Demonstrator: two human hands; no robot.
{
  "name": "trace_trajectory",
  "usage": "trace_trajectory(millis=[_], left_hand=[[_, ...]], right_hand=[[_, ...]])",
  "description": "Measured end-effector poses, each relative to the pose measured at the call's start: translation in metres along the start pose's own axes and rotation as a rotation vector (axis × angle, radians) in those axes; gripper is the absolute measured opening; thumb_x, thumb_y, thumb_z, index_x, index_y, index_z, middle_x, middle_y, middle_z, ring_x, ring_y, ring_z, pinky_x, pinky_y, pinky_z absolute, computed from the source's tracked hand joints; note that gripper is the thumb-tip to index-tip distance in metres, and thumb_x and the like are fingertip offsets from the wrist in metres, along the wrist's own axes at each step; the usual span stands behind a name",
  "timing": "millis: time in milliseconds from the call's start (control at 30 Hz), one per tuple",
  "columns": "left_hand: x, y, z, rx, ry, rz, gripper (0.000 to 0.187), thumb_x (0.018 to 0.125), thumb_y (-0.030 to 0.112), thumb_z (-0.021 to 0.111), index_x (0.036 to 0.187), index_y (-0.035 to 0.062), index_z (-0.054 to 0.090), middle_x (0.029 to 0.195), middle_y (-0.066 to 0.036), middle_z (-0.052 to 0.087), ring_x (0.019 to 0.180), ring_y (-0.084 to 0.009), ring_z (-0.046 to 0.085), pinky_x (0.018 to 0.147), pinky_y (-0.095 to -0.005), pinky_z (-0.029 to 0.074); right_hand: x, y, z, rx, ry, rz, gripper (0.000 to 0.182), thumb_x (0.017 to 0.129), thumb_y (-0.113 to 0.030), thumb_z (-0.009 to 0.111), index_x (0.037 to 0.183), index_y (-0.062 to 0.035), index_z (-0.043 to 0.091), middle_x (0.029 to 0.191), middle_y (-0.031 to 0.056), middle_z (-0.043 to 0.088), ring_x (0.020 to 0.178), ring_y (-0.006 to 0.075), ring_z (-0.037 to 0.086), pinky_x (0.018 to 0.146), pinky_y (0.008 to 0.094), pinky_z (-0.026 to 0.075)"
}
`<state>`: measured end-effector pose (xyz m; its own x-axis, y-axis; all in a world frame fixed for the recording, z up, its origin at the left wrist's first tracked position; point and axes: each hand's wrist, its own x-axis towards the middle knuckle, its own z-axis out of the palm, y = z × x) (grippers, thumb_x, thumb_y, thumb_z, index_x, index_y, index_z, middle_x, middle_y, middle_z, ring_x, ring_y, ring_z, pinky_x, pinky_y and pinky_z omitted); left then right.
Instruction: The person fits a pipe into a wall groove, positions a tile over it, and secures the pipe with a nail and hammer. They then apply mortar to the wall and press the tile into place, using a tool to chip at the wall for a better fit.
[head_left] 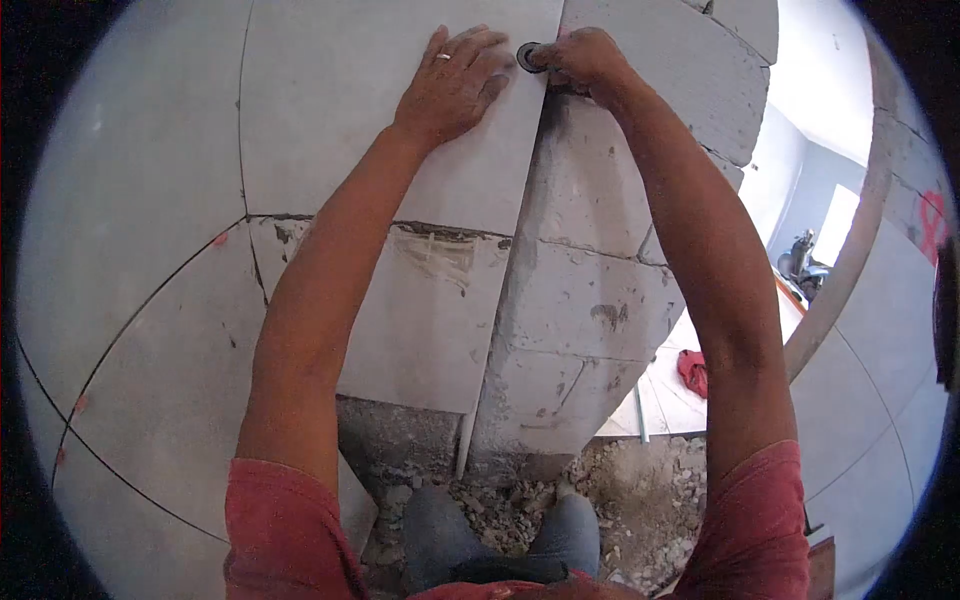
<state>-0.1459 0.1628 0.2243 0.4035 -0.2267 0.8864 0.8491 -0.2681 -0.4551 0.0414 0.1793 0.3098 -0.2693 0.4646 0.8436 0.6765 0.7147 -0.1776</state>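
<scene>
1. Left hand [455, 88] appears flat on the large grey tile [330, 130], fingers loosely spread.
2. Right hand [590, 66] curls round a small, round, black-rimmed object [523, 60] at the tile's right edge, beside the block wall [590, 220].
3. Step in hand, probably: adjusting that edge.
4. Next move likely calls for steady left-palm support and even right-hand pressure.

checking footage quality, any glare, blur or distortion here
Head view: wide-angle distortion makes the wall tiles look curved, corners go black; head view, right: the opening is blown out white; head view, beyond it: the motorbike looks soft.
</scene>
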Motion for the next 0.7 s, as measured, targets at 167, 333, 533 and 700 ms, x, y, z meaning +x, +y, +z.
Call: trace_trajectory(millis=[167, 333, 533, 700], left_hand=[[-0.002, -0.001, 0.002, 0.024, -0.001, 0.002, 0.026, 0.088, 0.027, 0.054, 0.113, 0.0203, 0.052, 0.128, 0.0, 0.045, 0.125, -0.0205, 0.039, 0.108, -0.0502, 0.022], [-0.001, -0.001, 0.0, 0.031, -0.026, 0.006, 0.026, 0.088, 0.028, 0.053, 0.113, 0.021, 0.053, 0.129, -0.001, 0.045, 0.125, -0.021, 0.039, 0.108, -0.0501, 0.022], [-0.002, -0.003, 0.002, 0.026, -0.015, 0.007, 0.026, 0.089, 0.027, 0.053, 0.114, 0.0206, 0.053, 0.129, -0.001, 0.045, 0.125, -0.0214, 0.039, 0.108, -0.0502, 0.021], [0.0, -0.002, 0.001, 0.011, -0.023, -0.002, 0.025, 0.088, 0.027, 0.053, 0.112, 0.02, 0.053, 0.129, -0.001, 0.045, 0.125, -0.0212, 0.039, 0.108, -0.0503, 0.022]], right_hand=[[-0.006, -0.004, -0.005, -0.008, -0.036, -0.069, 0.02, 0.069, -0.019, 0.069, 0.06, -0.0041, 0.06, 0.055, 0.0007, 0.05, 0.047, 0.0111, 0.043, 0.044, 0.0296, 0.034], [-0.016, -0.017, -0.012, 0.077, -0.059, 0.136, 0.019, 0.069, -0.02, 0.068, 0.059, -0.0067, 0.059, 0.055, 0.0007, 0.05, 0.047, 0.0102, 0.04, 0.044, 0.0293, 0.032], [-0.017, -0.016, -0.017, 0.115, -0.114, 0.06, 0.02, 0.071, -0.02, 0.067, 0.062, -0.0041, 0.06, 0.059, 0.0012, 0.05, 0.049, 0.0097, 0.041, 0.046, 0.029, 0.033], [-0.016, -0.015, -0.019, 0.138, -0.152, 0.099, 0.021, 0.073, -0.022, 0.067, 0.066, -0.0027, 0.063, 0.057, 0.0005, 0.049, 0.048, 0.0104, 0.041, 0.045, 0.0285, 0.033]])
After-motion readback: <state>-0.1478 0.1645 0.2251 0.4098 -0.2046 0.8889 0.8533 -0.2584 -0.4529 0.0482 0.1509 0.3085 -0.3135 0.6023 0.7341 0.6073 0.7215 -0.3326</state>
